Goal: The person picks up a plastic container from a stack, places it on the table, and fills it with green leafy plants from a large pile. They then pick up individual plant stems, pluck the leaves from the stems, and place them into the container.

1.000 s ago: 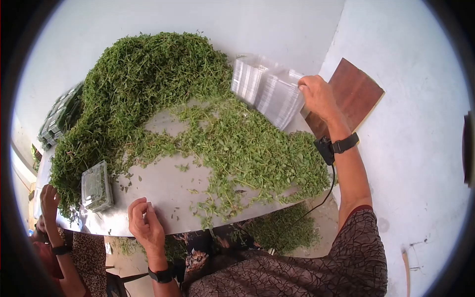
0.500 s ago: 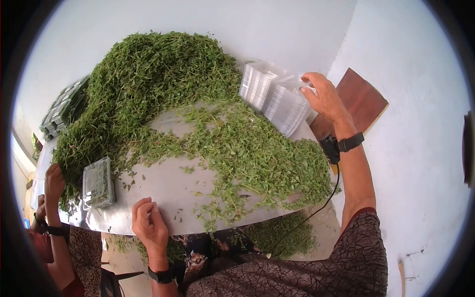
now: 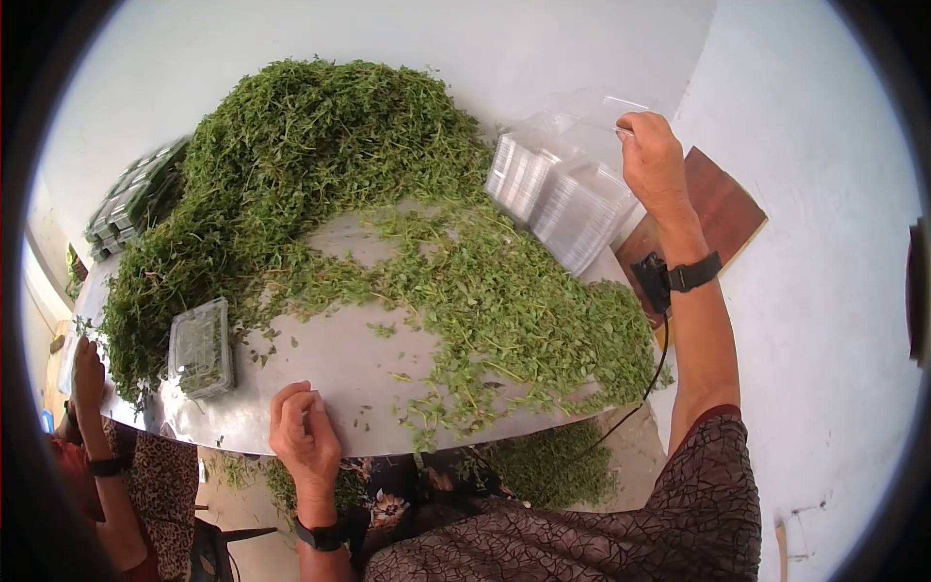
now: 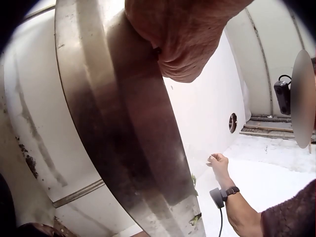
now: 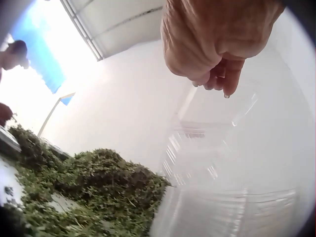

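Observation:
My right hand (image 3: 655,167) pinches the edge of a clear plastic clamshell box (image 3: 579,116) above the nested stacks of clear boxes (image 3: 574,211) at the back right. In the right wrist view the see-through clamshell box (image 5: 210,108) hangs below the fingertips. My left hand (image 3: 308,432), fingers loosely curled and holding nothing, is at the front edge of the metal table (image 3: 339,354). To its left lies a lidded clear box (image 3: 201,349) with some greens showing in it. Leafy green stems (image 3: 320,141) form a tall heap at the back, with a thinner spread (image 3: 543,315) toward the right.
Filled boxes (image 3: 136,199) are stacked at the far left. Another person's hand (image 3: 87,376) is beside the heap's left end. A brown board (image 3: 713,209) leans by the right wall, and more greens (image 3: 553,466) lie below the table. A cable (image 3: 652,383) hangs from my right wrist.
My right hand has risen from the stack, lifting a clear clamshell box away from it. My left hand keeps its loose curl at the table edge. The view has shifted slightly.

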Demonstrator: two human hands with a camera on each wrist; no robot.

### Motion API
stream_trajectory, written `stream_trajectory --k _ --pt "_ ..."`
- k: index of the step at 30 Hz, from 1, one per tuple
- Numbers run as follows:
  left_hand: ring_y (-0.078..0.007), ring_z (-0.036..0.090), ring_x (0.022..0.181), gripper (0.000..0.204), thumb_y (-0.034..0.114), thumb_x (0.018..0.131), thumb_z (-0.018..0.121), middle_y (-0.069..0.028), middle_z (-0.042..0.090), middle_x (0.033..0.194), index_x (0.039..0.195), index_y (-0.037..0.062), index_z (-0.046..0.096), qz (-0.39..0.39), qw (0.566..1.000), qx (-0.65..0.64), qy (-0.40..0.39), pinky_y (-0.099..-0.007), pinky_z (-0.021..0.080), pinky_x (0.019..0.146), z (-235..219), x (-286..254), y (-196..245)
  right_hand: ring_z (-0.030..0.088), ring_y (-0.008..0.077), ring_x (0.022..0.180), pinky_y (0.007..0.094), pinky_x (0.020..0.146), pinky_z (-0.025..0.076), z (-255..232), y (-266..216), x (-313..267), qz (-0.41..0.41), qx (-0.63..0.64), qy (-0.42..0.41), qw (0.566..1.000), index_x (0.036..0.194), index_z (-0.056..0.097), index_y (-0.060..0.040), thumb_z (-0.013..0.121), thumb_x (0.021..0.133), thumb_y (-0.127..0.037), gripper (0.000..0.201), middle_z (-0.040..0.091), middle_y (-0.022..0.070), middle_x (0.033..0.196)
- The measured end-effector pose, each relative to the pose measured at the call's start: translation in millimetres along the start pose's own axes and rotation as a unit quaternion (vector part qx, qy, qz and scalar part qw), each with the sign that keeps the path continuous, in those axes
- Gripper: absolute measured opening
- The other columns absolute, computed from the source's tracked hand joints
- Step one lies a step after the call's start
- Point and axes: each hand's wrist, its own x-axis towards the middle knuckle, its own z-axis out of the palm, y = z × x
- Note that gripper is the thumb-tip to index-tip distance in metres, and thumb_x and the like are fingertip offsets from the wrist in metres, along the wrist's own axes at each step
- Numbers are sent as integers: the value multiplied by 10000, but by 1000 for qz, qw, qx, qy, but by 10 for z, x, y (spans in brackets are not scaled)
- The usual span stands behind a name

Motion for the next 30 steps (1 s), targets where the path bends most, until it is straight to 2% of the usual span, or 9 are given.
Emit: stream_trajectory --k 5,9,12,18,22,23,26,27,30 --pt "-271 607 754 107 -65 785 568 -170 608 946 873 -5 576 6 1000 -5 -3 -302 495 624 -8 4 -2 599 305 710 361 645 491 -109 -551 -9 67 113 72 989 858 604 12 604 777 11 80 620 145 785" --pt "-279 612 751 101 -47 788 584 -177 606 948 882 -12 578 19 1000 10 -9 -313 507 648 -20 22 23 598 293 623 338 561 476 -127 -1053 -149 130 205 36 969 861 618 2 621 775 -2 86 626 137 750" --pt "-272 615 743 114 -44 780 601 -174 604 954 886 -17 570 3 1000 -10 -9 -311 511 642 -7 11 24 606 273 597 336 519 467 -91 -1408 -284 112 221 32 968 873 627 -12 640 771 -16 103 632 123 741" --pt "-222 638 768 127 -28 777 616 -155 608 982 899 -19 579 -11 999 -43 -23 -303 525 680 -11 12 26 595 226 584 336 506 474 -3 -2126 -441 -57 184 49 980 853 599 -23 640 740 -20 121 597 86 682" --pt "-217 637 793 235 -5 767 645 -149 601 985 990 -21 571 -3 998 -53 -31 -299 527 686 -16 22 41 593 230 579 330 475 461 -8 -2579 -605 -55 203 -70 975 842 574 -31 627 720 -9 136 574 86 662" --pt "-214 632 822 397 2 754 665 -147 581 1039 1127 -15 529 -6 997 -44 -58 -308 531 696 -22 -13 -20 604 236 577 326 462 456 -15 -2669 -624 -62 217 -108 968 866 591 -34 630 729 1 147 598 95 678" --pt "-236 617 796 606 53 716 726 -161 541 1070 1253 17 447 -19 994 -105 -36 -326 538 675 1 -26 -23 612 266 600 342 490 471 -47 -2911 -637 -44 279 -148 948 890 583 -24 623 732 -3 164 598 110 701" --pt "-227 616 814 768 80 700 748 -201 461 1239 1352 39 343 -17 992 -111 -55 -333 542 703 -10 -29 -62 612 266 600 342 490 471 -65 -2957 -629 -45 280 -145 948 890 583 -24 623 732 -3 164 598 110 701" --pt "-226 615 821 808 83 695 754 -240 343 1373 1373 62 315 78 990 -120 -10 -330 539 703 -8 22 -81 618 304 644 373 536 483 -120 -3061 -569 -41 372 -218 901 914 575 -10 611 745 -7 172 607 135 741"
